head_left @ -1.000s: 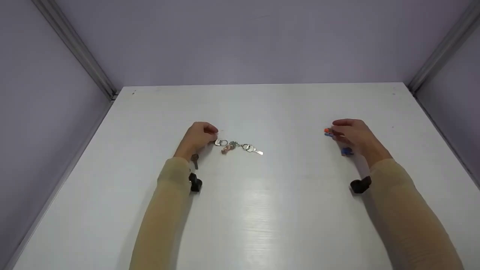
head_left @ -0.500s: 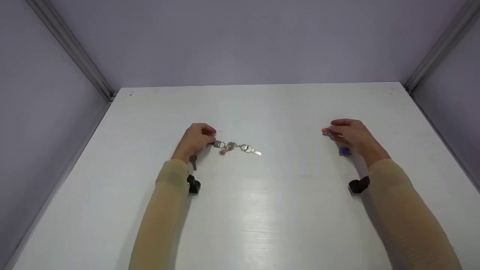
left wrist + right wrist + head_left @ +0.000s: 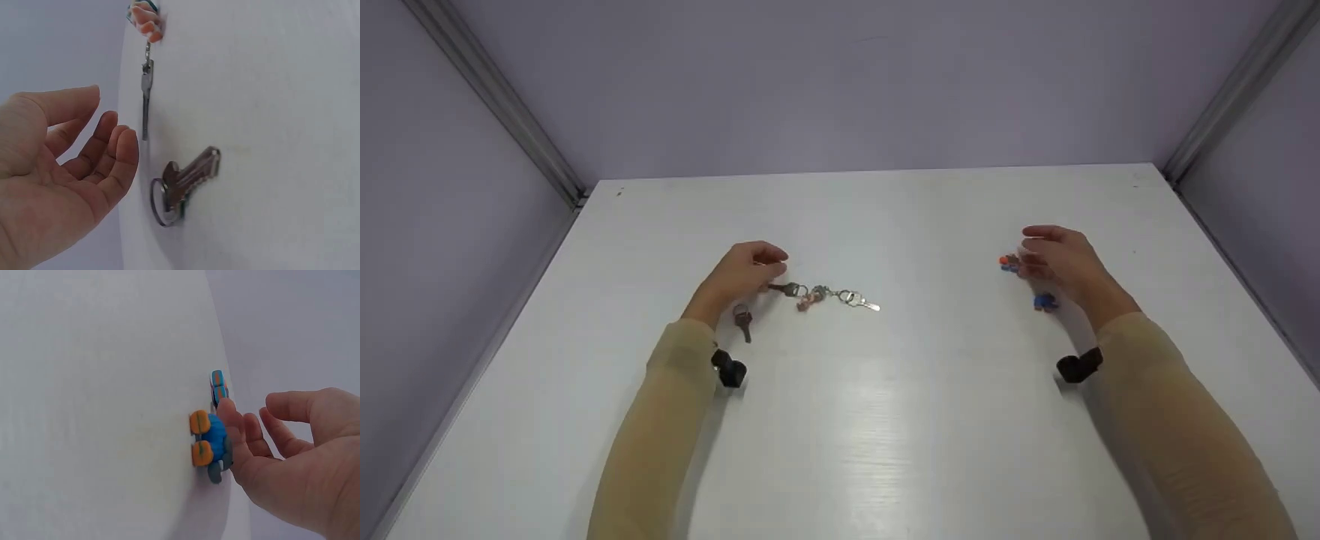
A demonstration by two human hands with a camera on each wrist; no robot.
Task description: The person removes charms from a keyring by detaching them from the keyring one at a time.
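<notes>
On my head view a key chain (image 3: pixel 825 294) lies stretched across the middle of the white table (image 3: pixel 885 420): a dark key at its left end, linked rings, a small pinkish charm, and a silver key at the right end. A separate brown key (image 3: pixel 743 322) on its own ring lies just nearer me, beside my left wrist. My left hand (image 3: pixel 742 274) hovers at the chain's left end; the left wrist view shows its fingers loosely curved and apart, holding nothing, close to the brown key without touching it. My right hand (image 3: pixel 1057 262) sits well to the right, fingers relaxed and spread, fingertips against a small blue and orange toy car (image 3: pixel 209 441), with a second blue piece (image 3: pixel 1044 301) just beside the wrist. Compared with a second ago, my left hand has drawn back off the chain, so the dark key now shows, and my right hand has lifted a little.
</notes>
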